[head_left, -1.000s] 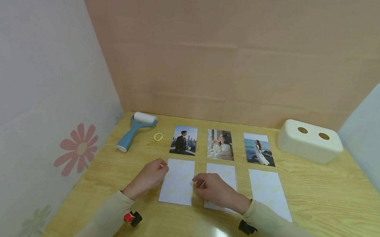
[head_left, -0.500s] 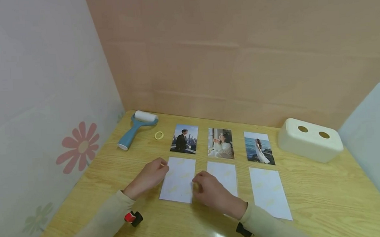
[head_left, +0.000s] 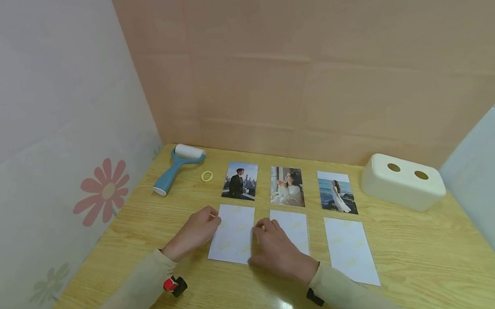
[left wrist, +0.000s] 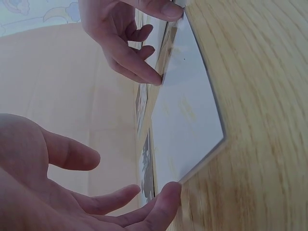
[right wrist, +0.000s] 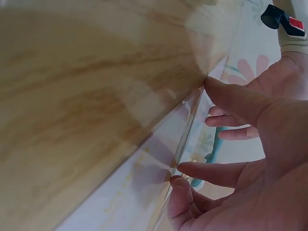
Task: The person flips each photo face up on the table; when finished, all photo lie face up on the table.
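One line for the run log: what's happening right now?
left hand: touching leftmost white sheet, left edge | right hand: touching its right edge | photos: three, in a row | roller: left of photos

Boxed in at the left sheet (head_left: 231,234) between left hand (head_left: 198,228) and right hand (head_left: 279,251)! Free running over the right sheet (head_left: 352,251), blocked farther back to the right by the cream box (head_left: 400,186).

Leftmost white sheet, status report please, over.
Left hand at its left edge, right hand at its right. Leftmost white sheet lying on table. Right hand partly blocks head view of middle white sheet.
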The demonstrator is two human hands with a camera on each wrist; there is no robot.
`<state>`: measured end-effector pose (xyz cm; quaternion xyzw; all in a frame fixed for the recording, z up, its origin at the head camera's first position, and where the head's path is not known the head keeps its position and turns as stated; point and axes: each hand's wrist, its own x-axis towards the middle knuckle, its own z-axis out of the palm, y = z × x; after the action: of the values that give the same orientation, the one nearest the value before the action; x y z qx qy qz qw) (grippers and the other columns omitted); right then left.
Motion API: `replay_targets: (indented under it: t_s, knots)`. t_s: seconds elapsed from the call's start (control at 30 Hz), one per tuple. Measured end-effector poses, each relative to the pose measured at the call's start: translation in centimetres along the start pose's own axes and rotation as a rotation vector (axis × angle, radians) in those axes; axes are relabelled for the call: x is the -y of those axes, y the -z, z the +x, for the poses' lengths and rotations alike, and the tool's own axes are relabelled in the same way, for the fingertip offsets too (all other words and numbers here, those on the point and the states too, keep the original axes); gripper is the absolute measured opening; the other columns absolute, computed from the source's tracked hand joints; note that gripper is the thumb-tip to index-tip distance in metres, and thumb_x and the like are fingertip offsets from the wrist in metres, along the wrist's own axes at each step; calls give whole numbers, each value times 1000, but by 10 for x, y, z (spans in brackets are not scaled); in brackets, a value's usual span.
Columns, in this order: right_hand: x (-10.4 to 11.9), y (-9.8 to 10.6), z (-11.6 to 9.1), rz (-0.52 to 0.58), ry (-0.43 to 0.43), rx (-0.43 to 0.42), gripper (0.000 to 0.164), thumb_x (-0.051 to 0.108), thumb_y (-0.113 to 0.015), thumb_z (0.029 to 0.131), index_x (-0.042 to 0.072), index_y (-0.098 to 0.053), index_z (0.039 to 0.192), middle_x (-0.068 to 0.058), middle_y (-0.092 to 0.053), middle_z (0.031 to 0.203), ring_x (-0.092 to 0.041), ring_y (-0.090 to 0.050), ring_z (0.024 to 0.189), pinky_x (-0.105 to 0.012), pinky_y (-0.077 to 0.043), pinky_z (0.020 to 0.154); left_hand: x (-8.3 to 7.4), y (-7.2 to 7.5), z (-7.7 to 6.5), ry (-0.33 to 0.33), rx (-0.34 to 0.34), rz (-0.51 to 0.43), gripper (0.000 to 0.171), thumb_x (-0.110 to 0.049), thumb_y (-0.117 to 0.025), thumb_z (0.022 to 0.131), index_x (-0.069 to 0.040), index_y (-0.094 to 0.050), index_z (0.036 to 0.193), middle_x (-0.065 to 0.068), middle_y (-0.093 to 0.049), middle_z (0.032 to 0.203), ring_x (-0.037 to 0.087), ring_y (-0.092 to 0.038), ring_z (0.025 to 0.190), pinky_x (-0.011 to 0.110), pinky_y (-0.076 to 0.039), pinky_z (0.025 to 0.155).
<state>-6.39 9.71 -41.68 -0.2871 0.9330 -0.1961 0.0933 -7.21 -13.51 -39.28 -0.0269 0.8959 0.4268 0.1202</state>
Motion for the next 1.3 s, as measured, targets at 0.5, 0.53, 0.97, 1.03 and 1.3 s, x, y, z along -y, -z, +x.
replay_targets:
  t_s: [0.5, 0.53, 0.97, 1.03, 1.3]
  knots:
    - [-3, 0, 1, -19, 44, -11, 54, 37, -86, 81, 0, -66, 116, -13, -49, 128, -26, -44, 106, -44, -42, 91, -4, 2, 3, 78, -25, -121, 46, -18, -46, 100, 11, -51, 135, 20, -61, 114, 28, -61, 90, 42, -51, 81]
    - [-3, 0, 1, -19, 45, -10, 55, 37, -85, 82, 0, -66, 117, -13, -49, 128, -26, -44, 106, -44, -42, 91, -4, 2, 3, 86, -29, -127, 47, -18, -46, 99, 11, -50, 135, 20, -61, 111, 27, -61, 88, 41, -51, 80]
    - [-3, 1, 0, -10, 52, -7, 62, 37, -84, 83, -3, -63, 126, -13, -48, 131, -26, -44, 107, -44, -42, 91, -3, 2, 3, 166, -36, -285, 48, -15, -46, 97, 11, -47, 138, 16, -57, 96, 26, -57, 82, 35, -56, 70]
    - [-3, 1, 0, -11, 49, -5, 62, 37, -84, 83, -3, -63, 126, -14, -48, 131, -27, -44, 107, -44, -42, 91, -3, 3, 1, 156, -30, -275, 49, -15, -47, 96, 12, -47, 137, 16, -57, 91, 26, -58, 77, 36, -56, 69]
    - [-2, 2, 0, 0, 33, 3, 61, 36, -84, 83, -4, -63, 125, -14, -48, 131, -28, -45, 111, -46, -42, 95, -4, 5, -13, 117, -23, -243, 44, -12, -48, 91, 13, -52, 126, 15, -59, 86, 24, -59, 67, 35, -55, 64]
